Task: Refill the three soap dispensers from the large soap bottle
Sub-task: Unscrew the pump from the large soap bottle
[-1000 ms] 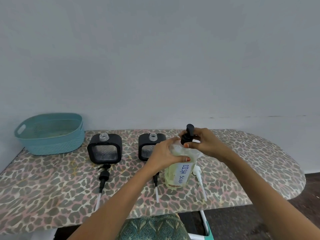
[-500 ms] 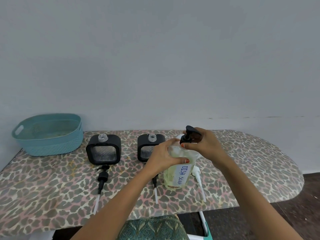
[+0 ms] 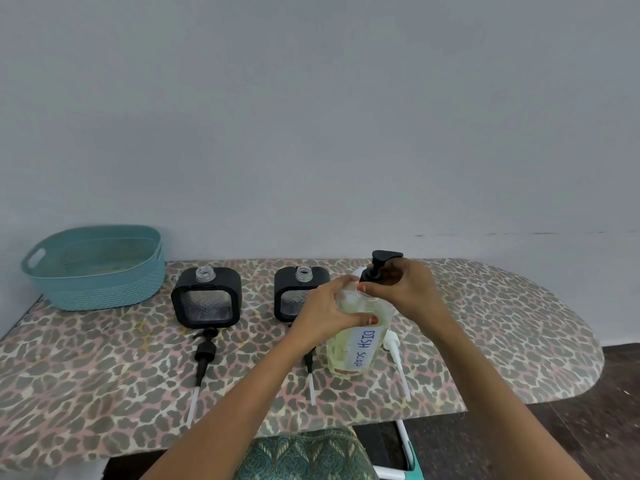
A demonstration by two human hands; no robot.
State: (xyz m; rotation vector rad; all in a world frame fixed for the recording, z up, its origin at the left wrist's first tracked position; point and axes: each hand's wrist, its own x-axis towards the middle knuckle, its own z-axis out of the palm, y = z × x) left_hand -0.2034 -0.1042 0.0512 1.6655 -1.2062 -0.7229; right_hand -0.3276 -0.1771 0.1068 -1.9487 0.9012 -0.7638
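A clear dispenser labelled DISH SOAP [image 3: 358,344], with pale yellow liquid inside, stands upright on the table. My left hand [image 3: 329,310] grips its shoulder. My right hand [image 3: 403,289] pinches the collar of the black pump head [image 3: 381,265] sitting on its neck. Two square black dispensers [image 3: 207,297] [image 3: 294,292] stand to the left with open necks. Their black pumps [image 3: 204,355] [image 3: 309,362] lie on the table in front of them. A white pump [image 3: 394,351] lies right of the labelled bottle, which hides most of a white object behind it.
A teal basket [image 3: 93,268] sits at the back left on the leopard-print table [image 3: 502,334]. The table's rounded end is at the right, with dark floor beyond. A wall runs close behind. Green patterned fabric [image 3: 304,455] lies at the front edge.
The black pump head has turned on the bottle neck, its spout now pointing right. My right hand shifted its hold around the collar. My left hand kept its grip on the bottle.
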